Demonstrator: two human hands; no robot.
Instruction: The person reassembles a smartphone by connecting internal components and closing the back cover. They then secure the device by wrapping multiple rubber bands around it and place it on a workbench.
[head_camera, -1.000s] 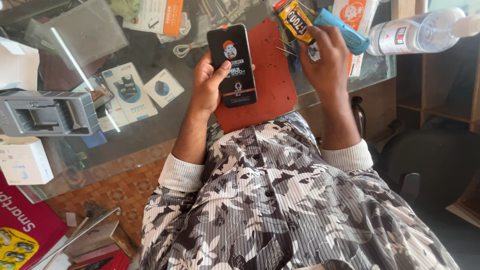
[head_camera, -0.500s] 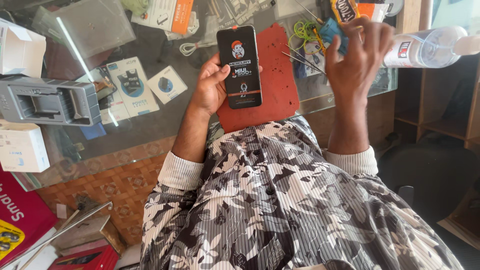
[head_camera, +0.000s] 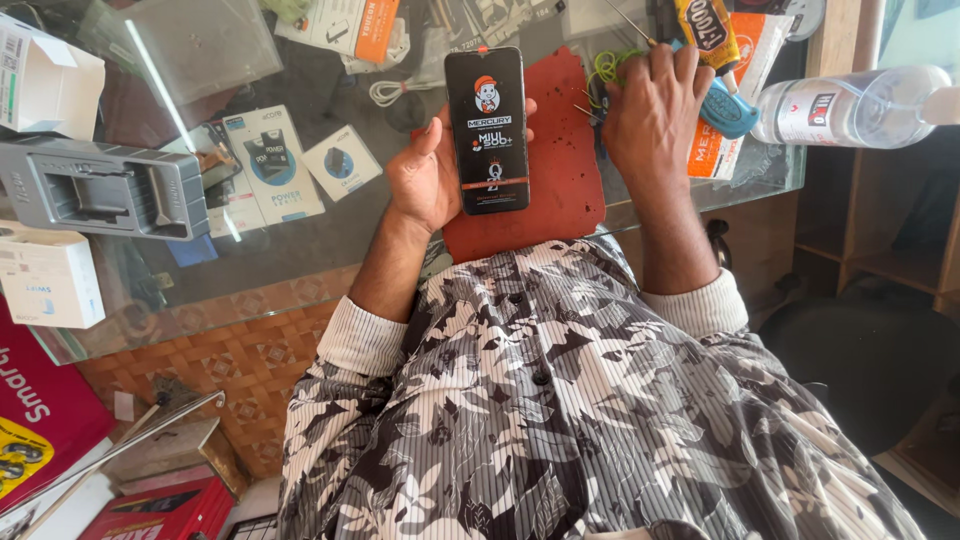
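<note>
Holding: left hand (head_camera: 425, 175) grips a black smartphone (head_camera: 488, 130) upright by its left edge, thumb along the side, fingertips showing at the right edge; screen lit with a cartoon figure and coloured lettering, just above frame centre.
Right hand: right hand (head_camera: 650, 110) lies palm down, fingers spread flat on the upper right of the red work mat (head_camera: 560, 190), touching a blue-handled tool (head_camera: 728, 108); it grasps nothing I can make out.
Mat: rust-red rectangle under the phone, lying on the glass counter (head_camera: 300, 260).
Green wire: small coiled loop (head_camera: 605, 68) at the mat's top edge, just left of the right hand.
Yellow tube: yellow-and-black glue tube (head_camera: 705, 30) at the top, just above the right hand's fingers.
White-orange pack: flat package (head_camera: 745, 60) under the blue tool, upper right.
Bottle: clear plastic bottle (head_camera: 850, 105) lying on its side at the right edge, white label with a red-black patch; contents cannot be told.
Under-glass packs: white cards with blue pictures (head_camera: 268, 165) and a smaller square one (head_camera: 340, 162), left of the left hand.
Top pack: white package with an orange panel (head_camera: 350, 25), top centre.
Grey device: grey boxy machine (head_camera: 100, 190) at left.
White boxes: one open (head_camera: 45, 75) upper left, one closed (head_camera: 45, 275) below the device.
Red boxes: red cartons (head_camera: 40, 410) in the lower left corner.
</note>
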